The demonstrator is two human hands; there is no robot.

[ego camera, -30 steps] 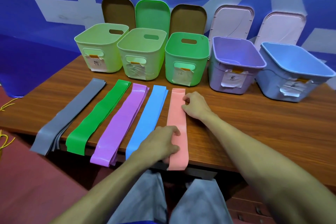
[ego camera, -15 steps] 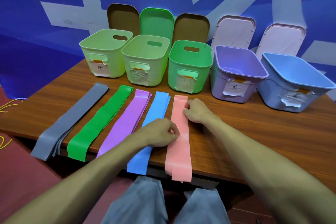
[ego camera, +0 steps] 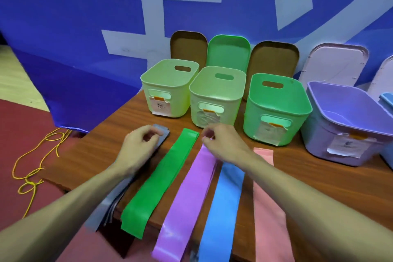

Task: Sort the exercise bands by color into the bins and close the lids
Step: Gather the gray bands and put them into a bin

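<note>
Pinching the far end of the flat purple elastic band [ego camera: 187, 193]: your right hand [ego camera: 225, 144] | your left hand [ego camera: 138, 149] curled over the flat grey elastic band [ego camera: 100, 215], grip unclear | both bands overhang the wooden tabletop's [ego camera: 308, 164] near edge

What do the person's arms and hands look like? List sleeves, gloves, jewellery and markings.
Both forearms are bare up to the frame edge: no sleeves show. The left hand and right hand wear no gloves. No watch, ring, wristband or marking is visible, though blur hides fine detail.
</note>
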